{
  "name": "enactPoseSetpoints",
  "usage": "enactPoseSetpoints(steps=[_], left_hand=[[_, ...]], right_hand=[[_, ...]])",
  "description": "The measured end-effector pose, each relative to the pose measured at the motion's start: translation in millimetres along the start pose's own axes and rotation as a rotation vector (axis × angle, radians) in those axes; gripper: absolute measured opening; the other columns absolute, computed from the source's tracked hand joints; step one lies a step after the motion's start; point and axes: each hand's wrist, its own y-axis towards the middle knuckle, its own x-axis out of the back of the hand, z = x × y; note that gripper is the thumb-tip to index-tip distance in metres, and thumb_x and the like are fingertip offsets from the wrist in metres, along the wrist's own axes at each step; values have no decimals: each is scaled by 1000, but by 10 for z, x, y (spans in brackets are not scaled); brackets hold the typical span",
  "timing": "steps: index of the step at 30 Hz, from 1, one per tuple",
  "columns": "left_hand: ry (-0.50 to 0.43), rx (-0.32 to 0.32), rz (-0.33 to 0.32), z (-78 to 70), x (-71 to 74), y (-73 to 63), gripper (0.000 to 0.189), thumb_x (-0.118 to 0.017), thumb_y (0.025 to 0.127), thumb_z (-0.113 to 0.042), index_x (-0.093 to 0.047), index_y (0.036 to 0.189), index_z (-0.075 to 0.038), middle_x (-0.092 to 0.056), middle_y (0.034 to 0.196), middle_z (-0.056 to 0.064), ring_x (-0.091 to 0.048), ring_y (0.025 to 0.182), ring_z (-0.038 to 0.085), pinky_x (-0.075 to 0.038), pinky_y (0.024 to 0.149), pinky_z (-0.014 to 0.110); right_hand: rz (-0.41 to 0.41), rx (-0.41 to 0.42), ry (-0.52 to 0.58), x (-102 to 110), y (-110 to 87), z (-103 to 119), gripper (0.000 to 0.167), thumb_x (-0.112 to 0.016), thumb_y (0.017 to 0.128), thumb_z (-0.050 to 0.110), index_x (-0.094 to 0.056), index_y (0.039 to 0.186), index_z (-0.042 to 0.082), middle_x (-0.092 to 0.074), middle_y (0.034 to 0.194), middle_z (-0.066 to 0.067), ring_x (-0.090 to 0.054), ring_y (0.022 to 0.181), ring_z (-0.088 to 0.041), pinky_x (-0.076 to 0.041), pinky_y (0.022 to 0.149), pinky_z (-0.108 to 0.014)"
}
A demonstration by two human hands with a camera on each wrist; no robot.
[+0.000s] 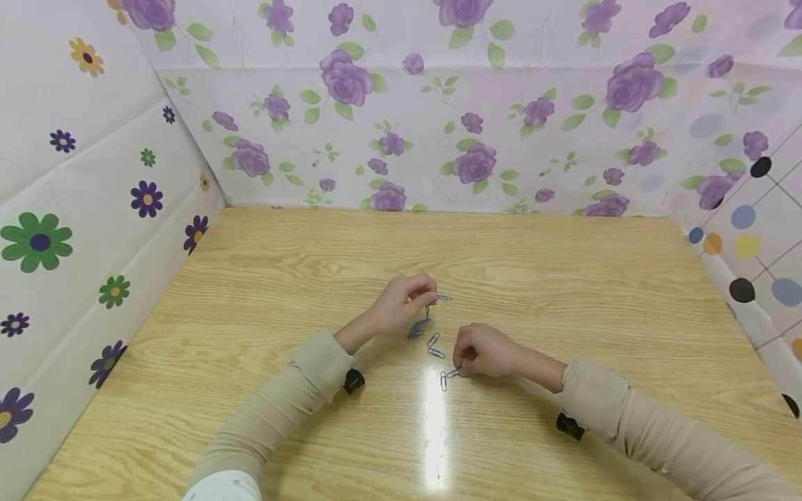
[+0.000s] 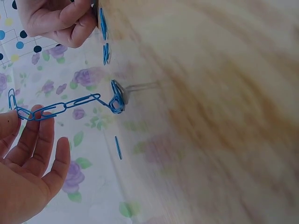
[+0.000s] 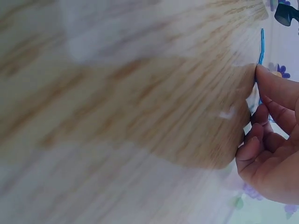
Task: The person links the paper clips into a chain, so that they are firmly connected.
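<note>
A: Your left hand (image 1: 399,306): thumb and fingertips pinch a chain of blue paper clips (image 1: 416,329) near its upper end; little finger stands clear of it. The end clip (image 1: 444,298) pokes out right of those fingertips in the head view.

B: Agreed. Below your left fingers the chain hangs down, and its lowest links lie bunched on the table (image 1: 282,292).

A: And your right hand (image 1: 491,351)?

B: Fingers curled, thumb and fingertips pinching a single clip (image 1: 454,374) down at table level. It sticks out left of them. How firmly you grip it, can't tell; the right wrist view has it nearly edge-on.

A: Loose ones around your fingers?

B: Three. A near clip (image 1: 443,381) lies just left of your right fingertips, beside the pinched one. An upper clip (image 1: 434,339) and a lower clip (image 1: 436,353) lie close together between your left and right fingers. Can't tell if those two touch.

A: Farther from your fingers: beige sleeves (image 1: 677,424) on both forearms, purple-flowered backdrop (image 1: 351,78) beyond the table.
</note>
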Motion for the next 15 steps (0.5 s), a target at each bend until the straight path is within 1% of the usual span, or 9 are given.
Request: enactPoseSetpoints(steps=[6, 13, 15], left_hand=[[16, -29, 2, 0, -3, 1, 9, -53, 92, -6, -58, 86, -2, -64, 82, 15, -59, 75, 19, -48, 67, 24], [17, -25, 8, -3, -20, 0, 9, -52, 92, -6, -58, 87, -1, -64, 82, 14, -61, 76, 24, -49, 66, 25], [24, -31, 9, -6, -24, -1, 9, -52, 92, -5, -58, 87, 0, -64, 83, 14, -61, 76, 23, -49, 67, 24]], right_hand=[[27, -20, -76, -9, 0, 25, 9, -72, 74, 7, -63, 72, 11, -50, 75, 7, -41, 72, -8, -36, 67, -24], [36, -24, -116, -31, -24, 44, 11, -71, 76, 8, -61, 74, 10, -47, 76, 7, -41, 73, -9, -36, 67, -24], [34, -21, -122, -36, -31, 47, 12, -71, 76, 7, -60, 74, 11, -47, 76, 6, -41, 73, -9, -36, 66, -24]])
